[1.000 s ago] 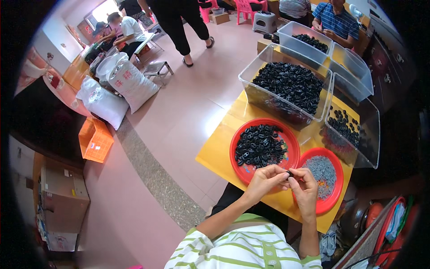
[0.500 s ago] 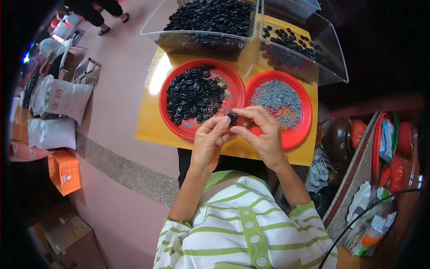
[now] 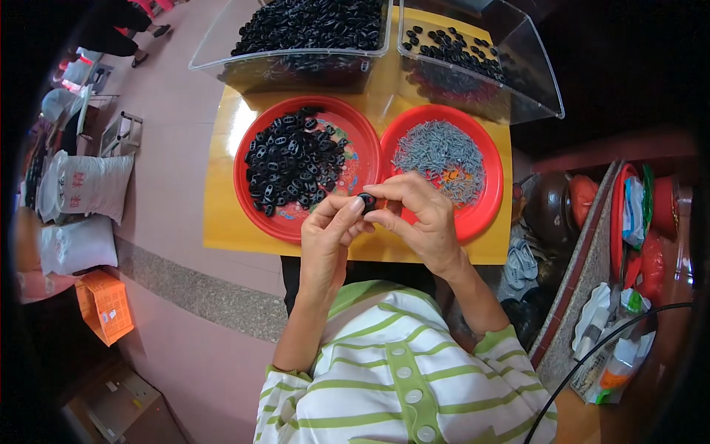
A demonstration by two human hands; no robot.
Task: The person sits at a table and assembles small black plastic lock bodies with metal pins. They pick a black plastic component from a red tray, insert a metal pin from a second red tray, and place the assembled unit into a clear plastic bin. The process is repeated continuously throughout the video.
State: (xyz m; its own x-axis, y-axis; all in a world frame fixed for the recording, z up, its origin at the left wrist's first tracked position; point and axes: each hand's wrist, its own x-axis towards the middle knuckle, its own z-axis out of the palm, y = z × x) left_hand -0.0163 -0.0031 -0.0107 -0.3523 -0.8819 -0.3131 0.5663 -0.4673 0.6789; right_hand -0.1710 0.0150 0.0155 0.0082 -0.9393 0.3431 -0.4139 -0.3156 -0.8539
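Observation:
Between the fingertips of both hands is a small black oval plastic piece [image 3: 367, 200], held over the near edge of the table. My left hand [image 3: 328, 231] pinches it from the left, thumb on top. From the right, the thumb and index finger of my right hand [image 3: 425, 222] close on it; its other fingers are partly hidden. A red plate [image 3: 244, 211] beyond my left hand bears a heap of similar black pieces [image 3: 292, 159] with two holes. Beyond my right hand, grey screws [image 3: 444, 152] lie in a second red plate [image 3: 492, 214].
Two clear plastic bins, a left one [image 3: 296, 52] heaped with black pieces and a right one [image 3: 518, 96] holding fewer, stand at the back of the yellow tabletop [image 3: 222, 222]. White sacks [image 3: 89, 185] and an orange basket [image 3: 103, 303] are at left. A person's legs [image 3: 111, 33] show far left.
The view has shifted, so the table sits farther left in it. Both hands still grip the black piece, with slight finger movement. The person at far left has moved a little.

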